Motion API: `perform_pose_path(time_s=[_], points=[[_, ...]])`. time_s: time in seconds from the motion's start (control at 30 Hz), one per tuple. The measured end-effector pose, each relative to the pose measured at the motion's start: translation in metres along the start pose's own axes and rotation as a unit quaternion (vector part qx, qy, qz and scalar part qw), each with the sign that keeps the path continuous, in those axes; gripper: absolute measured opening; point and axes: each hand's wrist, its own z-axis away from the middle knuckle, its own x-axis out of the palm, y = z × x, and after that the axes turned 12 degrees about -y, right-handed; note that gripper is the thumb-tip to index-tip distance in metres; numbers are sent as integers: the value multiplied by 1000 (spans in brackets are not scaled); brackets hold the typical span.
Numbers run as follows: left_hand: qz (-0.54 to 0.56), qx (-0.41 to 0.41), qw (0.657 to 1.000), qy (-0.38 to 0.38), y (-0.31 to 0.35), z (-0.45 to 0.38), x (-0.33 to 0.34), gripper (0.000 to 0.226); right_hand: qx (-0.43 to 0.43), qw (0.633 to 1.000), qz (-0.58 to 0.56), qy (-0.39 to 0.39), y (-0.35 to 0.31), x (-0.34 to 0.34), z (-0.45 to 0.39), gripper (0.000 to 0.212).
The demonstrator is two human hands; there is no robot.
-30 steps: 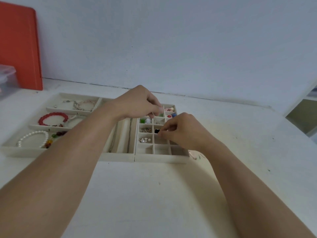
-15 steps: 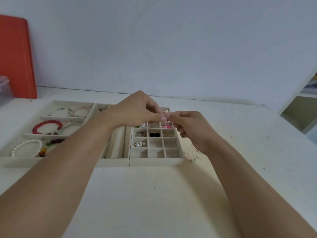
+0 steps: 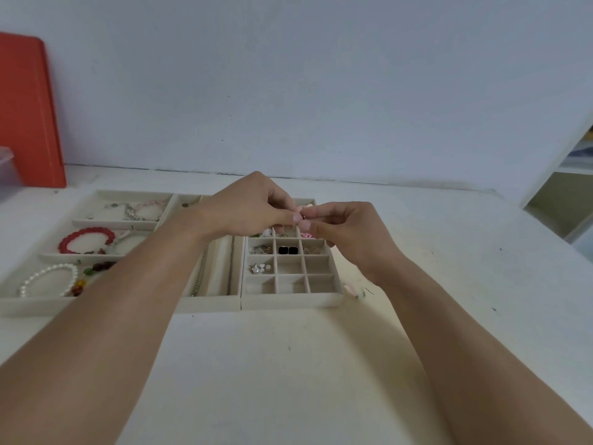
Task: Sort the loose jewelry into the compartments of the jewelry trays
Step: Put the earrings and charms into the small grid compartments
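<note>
Hands (image 3: 253, 205) (image 3: 348, 231) pinch tiny bead (image 3: 303, 216), velvety grid tray (image 3: 290, 298)

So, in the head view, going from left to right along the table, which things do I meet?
Orange board → pearl bracelet → red bracelet → left hand → right hand → loose earring on the table, beside the grid tray.
</note>
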Motion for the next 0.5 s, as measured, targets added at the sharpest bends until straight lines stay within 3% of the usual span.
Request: perform_pose_path(time_s=[0.17,0.23,0.4,0.5], points=[[12,-5,1000,-15,-2,2,-4,8,0,999,26,20,3,-2,-2,9],[9,-13,1000,-4,-5,2,-9,9,8,996,93,6,3,-3,-1,9],[25,-18,999,29,-14,2,-18,7,-5,948,310,-69,7,9,-2,14],[26,-19,999,29,-15,1,-19,7,2,921,373,-110,9,16,-4,8]])
